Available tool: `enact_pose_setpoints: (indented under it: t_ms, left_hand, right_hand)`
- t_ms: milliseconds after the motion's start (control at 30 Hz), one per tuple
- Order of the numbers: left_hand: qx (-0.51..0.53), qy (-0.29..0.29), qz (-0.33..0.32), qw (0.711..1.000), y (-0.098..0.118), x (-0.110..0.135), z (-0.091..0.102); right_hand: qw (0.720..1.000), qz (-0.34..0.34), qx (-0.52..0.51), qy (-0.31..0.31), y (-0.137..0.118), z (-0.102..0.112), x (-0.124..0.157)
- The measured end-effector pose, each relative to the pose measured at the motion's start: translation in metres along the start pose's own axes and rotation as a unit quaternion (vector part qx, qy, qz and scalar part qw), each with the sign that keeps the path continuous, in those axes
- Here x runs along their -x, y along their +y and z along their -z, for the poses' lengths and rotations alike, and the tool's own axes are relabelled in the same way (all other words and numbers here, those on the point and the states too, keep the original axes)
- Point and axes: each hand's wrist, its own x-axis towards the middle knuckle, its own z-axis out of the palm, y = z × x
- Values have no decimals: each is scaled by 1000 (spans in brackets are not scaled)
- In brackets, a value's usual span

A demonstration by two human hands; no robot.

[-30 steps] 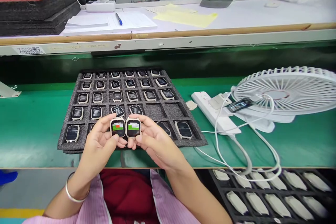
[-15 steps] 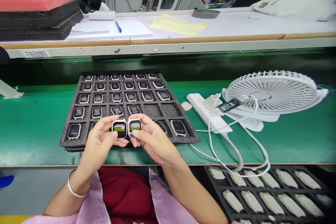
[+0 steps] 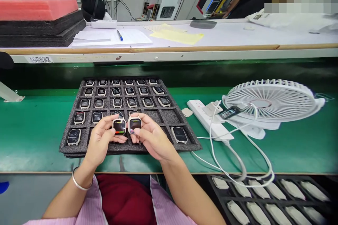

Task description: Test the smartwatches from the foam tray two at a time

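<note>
My left hand (image 3: pixel 100 140) grips a small square watch body (image 3: pixel 119 126) whose lit screen shows red and green bars. Right beside it, my right hand (image 3: pixel 150 137) grips a second watch body (image 3: pixel 135 124) with a mostly dark screen. Both are held side by side over the near edge of a dark grey foam tray (image 3: pixel 66 145). The tray's pockets hold several more watch bodies in rows, and a few pockets near my hands are bare.
The tray lies on a green belt (image 3: pixel 31 130). To the right are a white power strip (image 3: pixel 204 117), white cables (image 3: pixel 237 154) and a white fan (image 3: pixel 271 102) lying flat. A black tray of pale parts (image 3: pixel 264 197) sits below at right. A white bench (image 3: pixel 237 35) carries papers and foam stacks behind.
The view has tilted and shifted slightly. Both hands keep the two watch bodies together; the screens now look darker, with less green showing.
</note>
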Motion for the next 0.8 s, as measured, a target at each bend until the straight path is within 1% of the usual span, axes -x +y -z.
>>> enact_pose_setpoints:
  t_ms: [200, 600, 800]
  left_hand:
    - [-33, -8, -15, 999, -3, 1, 1]
    - [-24, -29, -33, 999, -12, -3, 6]
    - [-16, -28, -36, 999, -11, -5, 5]
  right_hand:
    - [999, -22, -37, 12, -1, 3, -2]
    - [999, -19, -46, 11, 0, 4, -1]
    - [999, -9, -42, 8, 2, 6, -2]
